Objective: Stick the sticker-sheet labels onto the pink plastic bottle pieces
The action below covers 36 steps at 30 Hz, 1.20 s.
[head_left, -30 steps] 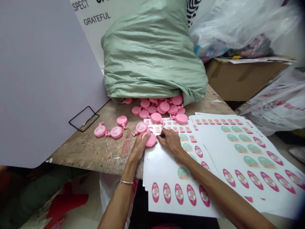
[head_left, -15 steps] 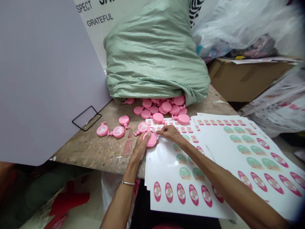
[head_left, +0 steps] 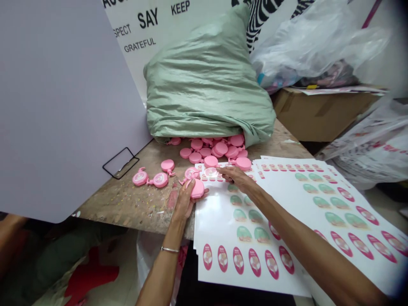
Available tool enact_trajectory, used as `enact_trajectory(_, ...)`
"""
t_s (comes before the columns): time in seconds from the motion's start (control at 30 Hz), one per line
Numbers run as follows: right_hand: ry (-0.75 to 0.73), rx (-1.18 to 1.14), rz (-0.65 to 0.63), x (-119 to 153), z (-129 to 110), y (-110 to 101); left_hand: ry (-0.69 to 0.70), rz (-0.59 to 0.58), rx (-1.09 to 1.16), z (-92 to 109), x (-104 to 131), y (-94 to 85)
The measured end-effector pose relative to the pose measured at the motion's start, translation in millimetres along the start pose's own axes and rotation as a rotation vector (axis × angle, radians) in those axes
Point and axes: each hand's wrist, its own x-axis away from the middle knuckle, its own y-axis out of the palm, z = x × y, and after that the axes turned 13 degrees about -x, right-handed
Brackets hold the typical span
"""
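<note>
My left hand (head_left: pixel 184 203) is closed around a round pink plastic piece (head_left: pixel 196 188), its thumb on the near edge and fingertips showing beyond the far side. My right hand (head_left: pixel 238 177) pinches a small pale, roundish sticker (head_left: pixel 211 172) by its edge, just above and apart from the held piece. Beneath my right hand lies a white sticker sheet (head_left: pixel 219 212) printed with green domes and pink ovals. Close to my left hand rests another pink piece (head_left: pixel 191 173) with a picture on its face.
More pink pieces (head_left: pixel 220 148) spill from a green cloth sack (head_left: pixel 207 93). Several others, such as a decorated one (head_left: pixel 160 179), lie left. A second sheet stack (head_left: pixel 296 191) is at right. A black wire frame (head_left: pixel 121 162) stands beside a grey panel (head_left: pixel 70 106); a cardboard box (head_left: pixel 325 112) sits behind.
My right hand has moved away from the pink piece, with the sticker now visible at its fingertips. My left hand has shifted slightly left, still holding the piece. The camera view has tilted up.
</note>
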Motion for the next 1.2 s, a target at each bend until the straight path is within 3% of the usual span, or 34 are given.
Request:
enact_trajectory(0.1, -0.073, -0.133, -0.047, 22.1, -12.6, 7.6, 0.016, 0.017, 0.008, 9.1, 15.1, 5.3)
enact_trajectory(0.2, -0.080, -0.227, -0.079, 50.5, -22.3, 21.8, -0.010, -0.059, 0.010, 16.0, 29.2, 14.6)
enact_trajectory(0.33, -0.037, -0.171, -0.073, 73.8, -22.0, 33.1, -0.094, -0.109, 0.051, 17.8, 40.6, 25.5)
enact_trajectory(0.57, -0.108, -0.006, -0.065, 79.0, -13.3, 27.6, -0.080, -0.136, 0.034, 17.7, 49.0, 29.0)
enact_trajectory(1.2, -0.124, -0.070, -0.056, 79.0, -14.7, 32.3, -0.071, -0.124, 0.039, 20.5, 46.4, 28.9)
